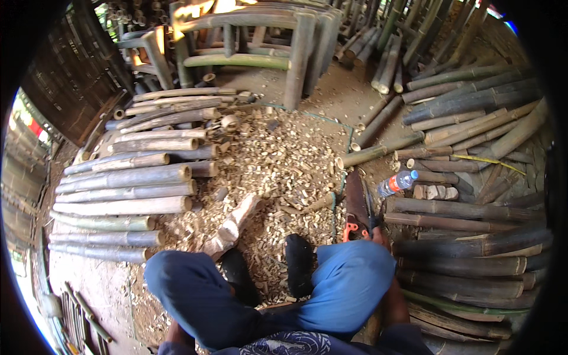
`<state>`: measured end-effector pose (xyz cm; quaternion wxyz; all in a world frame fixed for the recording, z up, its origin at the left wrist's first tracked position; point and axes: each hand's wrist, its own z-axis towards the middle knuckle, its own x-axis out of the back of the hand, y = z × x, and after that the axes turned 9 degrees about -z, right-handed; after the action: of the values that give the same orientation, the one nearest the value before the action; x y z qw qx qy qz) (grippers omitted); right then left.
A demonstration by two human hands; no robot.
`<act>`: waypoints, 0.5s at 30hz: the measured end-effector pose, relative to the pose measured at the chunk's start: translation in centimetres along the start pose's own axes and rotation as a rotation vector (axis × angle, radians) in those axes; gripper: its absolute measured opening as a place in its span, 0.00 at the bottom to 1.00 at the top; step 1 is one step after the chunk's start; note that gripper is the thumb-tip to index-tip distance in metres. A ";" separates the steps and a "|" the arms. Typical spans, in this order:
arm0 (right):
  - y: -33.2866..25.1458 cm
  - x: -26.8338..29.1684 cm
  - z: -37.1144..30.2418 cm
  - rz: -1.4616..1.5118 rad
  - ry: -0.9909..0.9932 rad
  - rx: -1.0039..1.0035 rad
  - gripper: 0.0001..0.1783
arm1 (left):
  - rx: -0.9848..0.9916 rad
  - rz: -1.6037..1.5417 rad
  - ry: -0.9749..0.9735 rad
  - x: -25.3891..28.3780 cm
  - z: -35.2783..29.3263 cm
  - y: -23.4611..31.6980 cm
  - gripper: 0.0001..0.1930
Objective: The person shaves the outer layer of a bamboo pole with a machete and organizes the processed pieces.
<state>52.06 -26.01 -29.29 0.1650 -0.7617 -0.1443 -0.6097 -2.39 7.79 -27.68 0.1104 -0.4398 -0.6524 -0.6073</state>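
Note:
My right hand (pixel 380 236) reaches down past the outside of my right knee, which hides most of its fingers. Right by it lie a hand saw (pixel 357 201) with an orange handle and a narrow dark tool (pixel 371 207), perhaps a blade. Whether my fingers touch that tool I cannot make out. On the other side, only a bit of my left wrist (pixel 177 334) shows beside my left thigh; the hand itself is hidden. A pale, roughly hewn piece of wood (pixel 232 228) rests on the chips by my left foot.
Wood chips (pixel 278 154) cover the ground ahead. Cut bamboo poles (pixel 124 177) lie in a row at left; more bamboo (pixel 461 266) is stacked at right. A water bottle (pixel 397 183) lies beyond the saw. A bamboo frame (pixel 236 61) stands at the back.

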 end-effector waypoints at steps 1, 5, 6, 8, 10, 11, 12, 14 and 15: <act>-0.6 0.0 0.3 -0.072 0.306 0.078 0.24 | 0.011 0.000 0.005 1.1 -0.4 -0.6 0.34; 1.1 1.0 1.8 -0.123 -0.144 -0.189 0.25 | 0.015 -0.046 -0.029 2.1 -0.6 -1.2 0.33; 0.9 1.4 1.4 -0.065 -0.156 -0.206 0.25 | 0.019 -0.049 -0.031 2.6 -0.8 -1.5 0.33; 0.2 2.3 0.6 0.072 -0.125 -0.214 0.25 | 0.030 -0.065 -0.030 3.4 -0.8 -1.9 0.33; -0.3 3.2 -1.0 0.248 -0.083 -0.219 0.25 | 0.041 -0.071 -0.038 4.3 -1.0 -2.4 0.33; -0.6 3.9 -2.0 0.359 -0.066 -0.223 0.24 | 0.047 -0.077 -0.042 4.5 -1.2 -2.6 0.33; -0.7 4.7 -3.0 0.482 -0.050 -0.226 0.24 | 0.050 -0.083 -0.043 4.7 -1.1 -2.6 0.33; -0.4 6.5 -5.3 0.780 -0.032 -0.243 0.24 | 0.055 -0.092 -0.056 4.6 -0.9 -2.8 0.32; -0.7 7.0 -6.6 0.933 -0.039 -0.244 0.24 | 0.060 -0.095 -0.057 4.9 -0.9 -3.0 0.32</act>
<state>47.48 -28.05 -21.06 0.3276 -0.7702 0.2824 -0.4688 -7.78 9.51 -26.21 0.0760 -0.4216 -0.6935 -0.5792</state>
